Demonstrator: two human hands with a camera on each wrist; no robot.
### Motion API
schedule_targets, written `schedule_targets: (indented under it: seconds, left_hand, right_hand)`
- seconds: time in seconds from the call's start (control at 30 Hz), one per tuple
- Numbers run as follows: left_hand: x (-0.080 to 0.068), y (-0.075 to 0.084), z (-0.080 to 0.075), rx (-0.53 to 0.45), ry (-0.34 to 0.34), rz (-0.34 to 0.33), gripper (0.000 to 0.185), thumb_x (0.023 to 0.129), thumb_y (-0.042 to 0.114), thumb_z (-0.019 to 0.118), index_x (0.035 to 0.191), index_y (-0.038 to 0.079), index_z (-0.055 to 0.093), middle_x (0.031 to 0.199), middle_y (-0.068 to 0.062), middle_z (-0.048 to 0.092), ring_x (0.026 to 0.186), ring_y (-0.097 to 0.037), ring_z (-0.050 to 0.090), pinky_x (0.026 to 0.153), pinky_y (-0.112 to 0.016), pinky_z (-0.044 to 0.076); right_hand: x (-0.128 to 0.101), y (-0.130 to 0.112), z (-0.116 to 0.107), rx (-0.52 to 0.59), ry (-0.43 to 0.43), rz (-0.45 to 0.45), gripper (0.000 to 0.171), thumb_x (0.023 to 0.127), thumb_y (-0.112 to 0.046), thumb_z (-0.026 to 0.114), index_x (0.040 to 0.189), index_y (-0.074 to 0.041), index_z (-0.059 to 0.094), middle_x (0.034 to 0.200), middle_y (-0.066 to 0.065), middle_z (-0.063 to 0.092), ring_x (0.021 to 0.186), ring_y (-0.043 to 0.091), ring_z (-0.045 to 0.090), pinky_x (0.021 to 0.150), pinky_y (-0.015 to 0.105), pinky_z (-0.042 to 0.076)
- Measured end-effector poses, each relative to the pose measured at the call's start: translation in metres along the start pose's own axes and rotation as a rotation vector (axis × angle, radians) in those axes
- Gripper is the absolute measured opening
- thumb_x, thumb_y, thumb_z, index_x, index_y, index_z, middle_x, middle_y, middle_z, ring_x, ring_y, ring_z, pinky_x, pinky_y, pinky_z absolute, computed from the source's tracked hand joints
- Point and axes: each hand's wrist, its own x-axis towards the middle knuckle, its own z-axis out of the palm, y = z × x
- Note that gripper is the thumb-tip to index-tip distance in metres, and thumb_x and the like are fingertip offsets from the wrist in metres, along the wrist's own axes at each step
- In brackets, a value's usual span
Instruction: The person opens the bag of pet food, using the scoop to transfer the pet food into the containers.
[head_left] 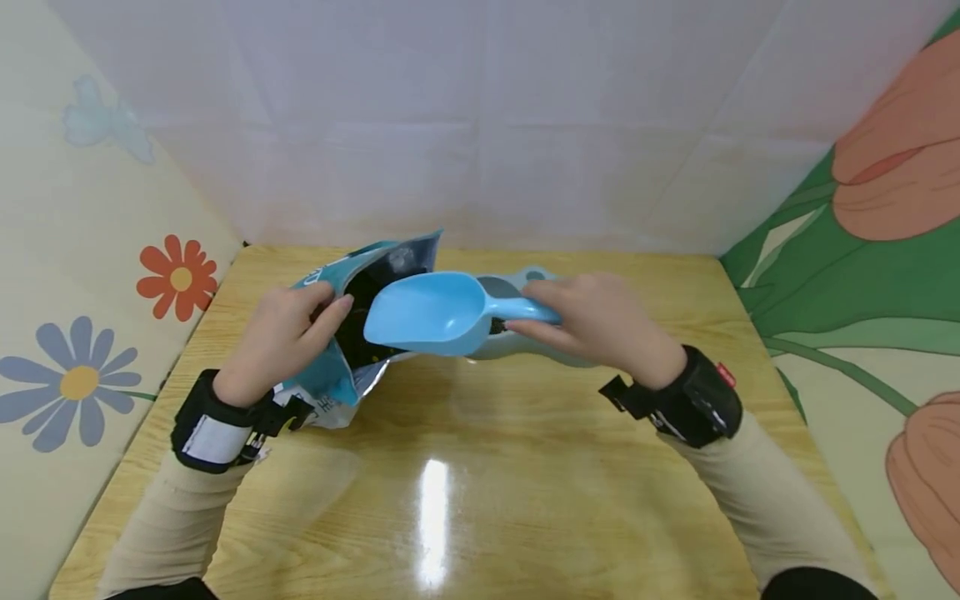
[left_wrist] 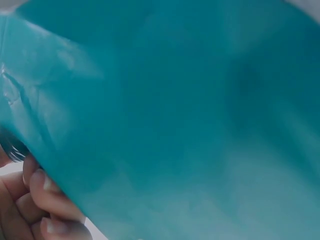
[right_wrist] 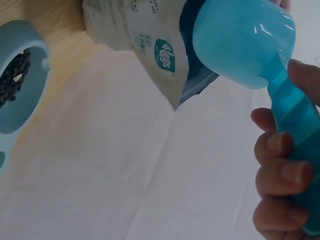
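A light-blue plastic scoop [head_left: 431,312] is gripped by its handle in my right hand [head_left: 596,325], with fingers wrapped round the grip in the right wrist view. Its bare blue inside faces up, and its front overlaps the mouth of a teal and white foil bag [head_left: 330,362]. Dark contents show inside that mouth. At the bag's near left rim, my left hand [head_left: 277,337] pinches the edge between thumb and fingers. Teal foil [left_wrist: 165,115] fills most of the left wrist view. Behind the scoop sits a grey-blue pet bowl [head_left: 517,346], partly hidden; dark pellets [right_wrist: 15,77] lie in it.
Everything stands on a glossy wooden table [head_left: 480,492]. A white sheet [head_left: 480,125] hangs along the table's back edge. Flower-painted panels [head_left: 82,250] flank it on the left and right.
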Motion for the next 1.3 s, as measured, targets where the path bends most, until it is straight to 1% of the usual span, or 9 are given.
schedule_targets:
  seconds: [0.1, 0.33, 0.43, 0.53, 0.7, 0.83, 1.0, 1.1, 1.3]
  left_hand:
    - [-0.003, 0.001, 0.004, 0.002, -0.010, 0.007, 0.033, 0.086, 0.006, 0.058, 0.058, 0.010, 0.039, 0.048, 0.006, 0.025, 0.040, -0.006, 0.025, 0.040, -0.024, 0.024]
    - [-0.008, 0.003, 0.011, 0.026, -0.040, 0.008, 0.033, 0.087, 0.007, 0.057, 0.059, 0.009, 0.039, 0.049, 0.005, 0.025, 0.041, -0.008, 0.026, 0.041, -0.025, 0.024]
    - [-0.007, 0.004, 0.010, 0.030, -0.046, 0.000, 0.032, 0.087, 0.008, 0.057, 0.059, 0.010, 0.040, 0.050, 0.004, 0.025, 0.042, -0.008, 0.027, 0.041, -0.025, 0.024]
    - [-0.008, 0.004, 0.010, 0.035, -0.050, -0.005, 0.032, 0.087, 0.009, 0.057, 0.060, 0.010, 0.041, 0.049, 0.004, 0.026, 0.042, -0.008, 0.027, 0.041, -0.024, 0.024]
    - [-0.010, 0.003, 0.009, 0.034, -0.040, -0.001, 0.033, 0.087, 0.009, 0.057, 0.059, 0.010, 0.041, 0.049, 0.005, 0.027, 0.041, -0.007, 0.027, 0.040, -0.024, 0.024]
    - [-0.011, 0.003, 0.009, 0.036, -0.029, 0.014, 0.033, 0.086, 0.008, 0.058, 0.058, 0.011, 0.041, 0.049, 0.005, 0.026, 0.041, -0.007, 0.027, 0.040, -0.024, 0.023]
    - [-0.012, 0.003, 0.009, 0.037, -0.027, 0.016, 0.032, 0.086, 0.008, 0.058, 0.059, 0.010, 0.041, 0.049, 0.005, 0.027, 0.041, -0.007, 0.027, 0.040, -0.024, 0.023]
    - [-0.011, 0.004, 0.009, 0.035, -0.027, 0.021, 0.032, 0.086, 0.007, 0.058, 0.059, 0.010, 0.041, 0.048, 0.005, 0.027, 0.040, -0.007, 0.026, 0.040, -0.024, 0.024]
    - [-0.010, 0.006, 0.009, 0.038, -0.032, 0.013, 0.031, 0.085, 0.007, 0.059, 0.059, 0.010, 0.042, 0.048, 0.005, 0.027, 0.040, -0.007, 0.026, 0.040, -0.024, 0.024]
  right_hand:
    - [0.002, -0.004, 0.008, 0.003, -0.022, -0.001, 0.055, 0.089, -0.060, 0.025, 0.073, -0.012, 0.047, 0.055, -0.005, 0.028, 0.045, 0.008, 0.026, 0.044, 0.024, 0.019]
    - [0.006, -0.013, 0.022, 0.015, -0.087, 0.042, 0.027, 0.085, -0.037, 0.061, 0.080, -0.011, 0.054, 0.056, -0.004, 0.041, 0.046, 0.009, 0.035, 0.046, 0.025, 0.025]
    - [0.012, -0.016, 0.025, 0.020, -0.094, 0.030, 0.028, 0.085, -0.034, 0.062, 0.096, -0.008, 0.060, 0.062, -0.003, 0.053, 0.046, 0.008, 0.040, 0.045, 0.025, 0.029]
    - [0.019, -0.018, 0.033, 0.004, -0.096, -0.002, 0.031, 0.086, -0.033, 0.061, 0.104, -0.008, 0.060, 0.062, -0.002, 0.055, 0.044, 0.008, 0.040, 0.043, 0.025, 0.027]
    - [0.026, -0.020, 0.053, -0.021, -0.089, -0.049, 0.022, 0.088, -0.029, 0.060, 0.094, -0.008, 0.057, 0.053, -0.003, 0.040, 0.042, 0.009, 0.033, 0.043, 0.024, 0.020]
    - [0.033, -0.024, 0.063, -0.009, -0.099, -0.031, 0.021, 0.089, -0.029, 0.058, 0.088, -0.008, 0.054, 0.054, -0.003, 0.033, 0.044, 0.010, 0.030, 0.045, 0.023, 0.018]
    - [0.045, -0.032, 0.068, -0.012, -0.187, 0.031, 0.022, 0.089, -0.031, 0.057, 0.083, -0.010, 0.052, 0.055, -0.003, 0.034, 0.047, 0.011, 0.034, 0.046, 0.023, 0.020]
    - [0.054, -0.038, 0.068, -0.066, -0.265, 0.059, 0.022, 0.090, -0.032, 0.055, 0.085, -0.011, 0.053, 0.057, -0.002, 0.038, 0.049, 0.012, 0.038, 0.045, 0.025, 0.021]
    - [0.073, -0.049, 0.073, -0.191, -0.344, 0.039, 0.021, 0.089, -0.032, 0.056, 0.092, -0.011, 0.059, 0.066, 0.001, 0.052, 0.055, 0.014, 0.049, 0.046, 0.026, 0.029]
